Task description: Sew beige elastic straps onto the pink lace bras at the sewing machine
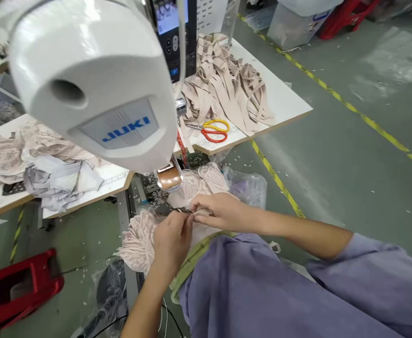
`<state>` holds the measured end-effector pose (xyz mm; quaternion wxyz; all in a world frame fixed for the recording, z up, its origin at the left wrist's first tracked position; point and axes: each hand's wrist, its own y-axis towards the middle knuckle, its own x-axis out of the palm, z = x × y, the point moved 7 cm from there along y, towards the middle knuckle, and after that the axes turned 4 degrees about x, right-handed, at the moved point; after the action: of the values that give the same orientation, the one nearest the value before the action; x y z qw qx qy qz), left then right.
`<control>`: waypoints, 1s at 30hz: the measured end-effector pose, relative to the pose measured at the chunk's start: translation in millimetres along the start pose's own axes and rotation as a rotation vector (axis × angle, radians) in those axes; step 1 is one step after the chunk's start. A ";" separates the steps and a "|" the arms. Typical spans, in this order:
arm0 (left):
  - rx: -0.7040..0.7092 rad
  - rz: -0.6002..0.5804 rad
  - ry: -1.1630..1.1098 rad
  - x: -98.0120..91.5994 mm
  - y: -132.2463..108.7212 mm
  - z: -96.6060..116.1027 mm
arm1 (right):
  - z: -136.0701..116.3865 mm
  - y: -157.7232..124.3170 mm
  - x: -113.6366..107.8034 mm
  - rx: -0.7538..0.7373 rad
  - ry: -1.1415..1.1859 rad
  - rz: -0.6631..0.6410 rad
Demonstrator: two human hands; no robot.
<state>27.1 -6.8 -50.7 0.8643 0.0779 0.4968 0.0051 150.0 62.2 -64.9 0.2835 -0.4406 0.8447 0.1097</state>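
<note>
Close together over my lap, both hands pinch a pale pink lace bra (185,188). My left hand (172,238) has its thumb and fingers closed on the fabric edge. Just to its right, my right hand (215,211) is closed on the same edge, a narrow beige band showing between its fingers. The bra's lace cups spread out beyond my hands, below the head of a white JUKI sewing machine (96,84). Beside my left hand hangs a bunch of pale lace pieces (139,241). My fingertips partly hide the pinched fabric.
On the white table lie a heap of beige fabric strips (227,84) and scissors with red and yellow handles (215,130). Lace pieces (5,157) and grey-white fabric pieces (60,180) lie at left. A red plastic stool (19,286) stands on the floor.
</note>
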 end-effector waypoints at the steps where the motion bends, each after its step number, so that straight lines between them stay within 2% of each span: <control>1: 0.024 0.009 0.060 1.7 -2.0 1.6 | -1.1 1.3 1.1 -0.006 0.033 -0.028; 5: 0.076 -0.008 0.100 4.8 -6.9 3.9 | -0.9 7.6 3.8 -0.017 0.160 -0.076; 9: -0.018 -0.059 -0.136 -8.1 -5.5 -4.4 | 25.5 12.8 1.7 0.197 0.408 -0.017; 11: -0.046 -0.112 -0.230 -17.0 -5.0 -4.7 | 33.4 12.7 -1.8 0.256 0.492 0.020; 13: -0.043 -0.165 -0.239 -25.3 -5.2 -1.6 | 23.1 12.5 -2.9 0.158 0.450 -0.036; 15: -0.016 -0.196 -0.201 -31.4 -5.3 3.2 | -0.1 8.9 1.7 -0.023 0.340 -0.176; 18: 0.047 -0.169 -0.176 -36.2 -4.6 9.8 | -30.4 0.0 8.5 -0.225 0.213 -0.313; 20: 0.079 -0.098 -0.231 -38.6 -3.8 11.6 | -41.3 -2.3 8.3 -0.294 0.148 -0.297; 24: 0.089 0.038 -0.429 -43.7 -4.9 10.7 | -53.8 -3.8 1.4 -0.423 0.063 -0.156; 27: 0.031 0.023 -0.446 -45.7 -6.4 9.7 | -60.0 -7.6 -1.5 -0.505 0.002 -0.054; 30: -0.048 -0.081 -0.376 -44.7 -5.7 8.5 | -62.2 -13.5 4.8 -0.577 -0.116 0.017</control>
<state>11.3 -17.4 -8.9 0.9430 0.0369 0.3290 -0.0328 135.0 24.0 -16.1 0.1937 -0.4890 0.7645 0.3726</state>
